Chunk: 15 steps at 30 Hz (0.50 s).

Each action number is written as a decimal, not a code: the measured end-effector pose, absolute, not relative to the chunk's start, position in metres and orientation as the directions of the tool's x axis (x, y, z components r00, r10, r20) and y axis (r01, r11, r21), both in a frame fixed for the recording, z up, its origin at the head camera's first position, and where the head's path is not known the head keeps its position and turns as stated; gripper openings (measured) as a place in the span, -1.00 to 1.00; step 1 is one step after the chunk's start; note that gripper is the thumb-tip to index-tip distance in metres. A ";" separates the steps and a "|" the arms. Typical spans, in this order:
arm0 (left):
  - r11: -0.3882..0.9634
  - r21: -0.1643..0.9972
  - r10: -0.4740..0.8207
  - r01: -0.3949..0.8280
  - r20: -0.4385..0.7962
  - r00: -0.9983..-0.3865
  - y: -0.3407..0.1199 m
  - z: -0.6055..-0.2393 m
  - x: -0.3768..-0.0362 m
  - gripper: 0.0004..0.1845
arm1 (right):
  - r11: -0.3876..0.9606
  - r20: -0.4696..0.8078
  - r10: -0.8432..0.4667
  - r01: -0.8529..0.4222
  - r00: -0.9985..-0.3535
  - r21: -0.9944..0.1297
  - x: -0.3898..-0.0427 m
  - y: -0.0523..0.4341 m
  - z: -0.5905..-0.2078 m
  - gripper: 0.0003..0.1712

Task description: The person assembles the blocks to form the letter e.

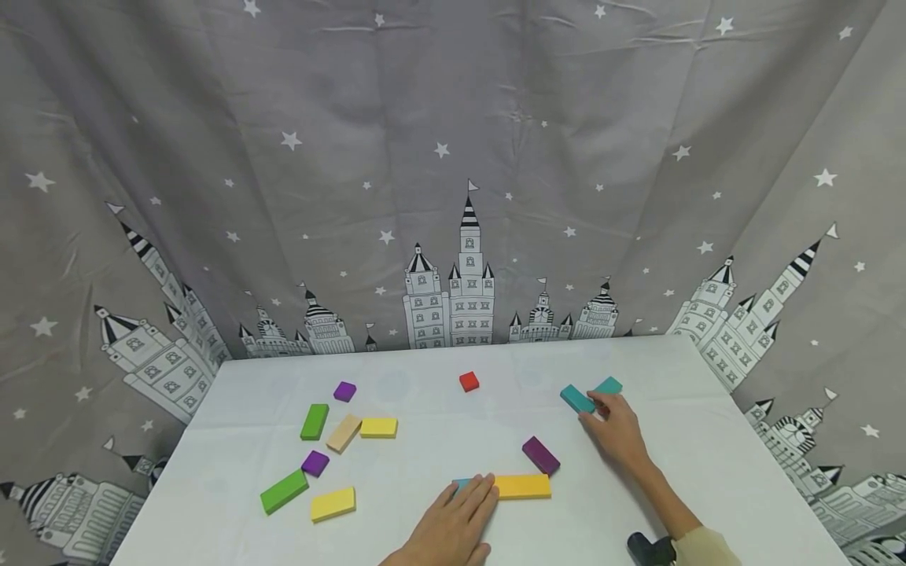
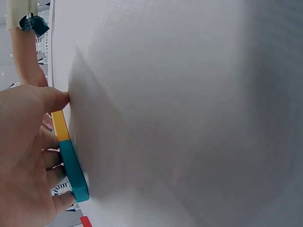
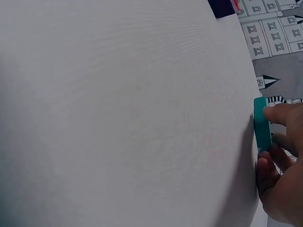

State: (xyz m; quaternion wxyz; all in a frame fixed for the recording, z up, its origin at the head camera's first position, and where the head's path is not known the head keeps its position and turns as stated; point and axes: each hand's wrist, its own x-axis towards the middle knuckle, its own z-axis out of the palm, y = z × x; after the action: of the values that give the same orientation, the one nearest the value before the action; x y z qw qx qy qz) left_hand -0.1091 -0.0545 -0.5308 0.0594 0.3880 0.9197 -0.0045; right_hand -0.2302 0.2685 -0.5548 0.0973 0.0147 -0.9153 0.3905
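Observation:
In the head view my left hand (image 1: 460, 519) lies flat with fingers extended over a blue block (image 1: 462, 482), covering most of it. That block sits end to end with an orange-yellow block (image 1: 524, 486). The left wrist view shows the fingertips along the side of the blue block (image 2: 73, 172). At the table's back right, my right hand (image 1: 619, 428) pinches a teal block (image 1: 577, 398) between thumb and fingers. A second teal block (image 1: 609, 385) lies just behind the fingers, partly hidden. Near the orange-yellow block's right end is a dark purple block (image 1: 541, 456).
A small red block (image 1: 469, 381) lies at the back middle. Toward the left are green blocks (image 1: 314, 422), purple blocks (image 1: 344, 391), yellow blocks (image 1: 378, 428) and a tan block (image 1: 344, 434). A grey curtain (image 1: 453, 94) hangs behind the white table (image 1: 439, 424).

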 end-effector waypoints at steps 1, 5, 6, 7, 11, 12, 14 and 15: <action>0.700 0.037 0.712 0.713 -0.116 -0.692 -0.054 -0.531 -0.109 -0.29 | 0.698 0.192 0.046 -0.106 -0.980 -0.708 -0.231 0.268 -0.555 -0.49; 0.701 0.031 0.709 0.712 -0.133 -0.692 -0.054 -0.530 -0.109 -0.29 | 0.712 0.188 0.042 -0.103 -0.981 -0.695 -0.233 0.266 -0.555 -0.48; 0.702 0.031 0.708 0.711 -0.138 -0.693 -0.054 -0.529 -0.109 -0.29 | 0.715 0.184 0.043 -0.099 -0.982 -0.692 -0.233 0.265 -0.555 -0.48; 0.702 0.030 0.708 0.712 -0.137 -0.692 -0.054 -0.529 -0.109 -0.29 | 0.718 0.185 0.045 -0.097 -0.982 -0.689 -0.233 0.265 -0.554 -0.47; 0.705 0.040 0.705 0.708 -0.144 -0.694 -0.054 -0.528 -0.109 -0.29 | 0.730 0.186 0.049 -0.092 -0.981 -0.677 -0.233 0.264 -0.554 -0.47; 0.706 0.044 0.705 0.707 -0.145 -0.694 -0.054 -0.528 -0.109 -0.29 | 0.733 0.186 0.051 -0.090 -0.981 -0.674 -0.233 0.263 -0.554 -0.47; 0.706 0.047 0.705 0.707 -0.146 -0.694 -0.054 -0.528 -0.109 -0.29 | 0.737 0.186 0.053 -0.087 -0.981 -0.670 -0.233 0.263 -0.554 -0.48; 0.705 0.047 0.706 0.708 -0.144 -0.693 -0.055 -0.528 -0.109 -0.29 | 0.739 0.186 0.055 -0.086 -0.981 -0.668 -0.233 0.263 -0.554 -0.48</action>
State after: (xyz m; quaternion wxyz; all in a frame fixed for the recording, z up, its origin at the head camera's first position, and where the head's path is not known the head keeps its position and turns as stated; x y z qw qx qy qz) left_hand -0.1093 -0.0546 -0.5285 0.0758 0.3842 0.9201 -0.0060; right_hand -0.2334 0.2626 -0.5536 0.0973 0.0082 -0.9273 0.3613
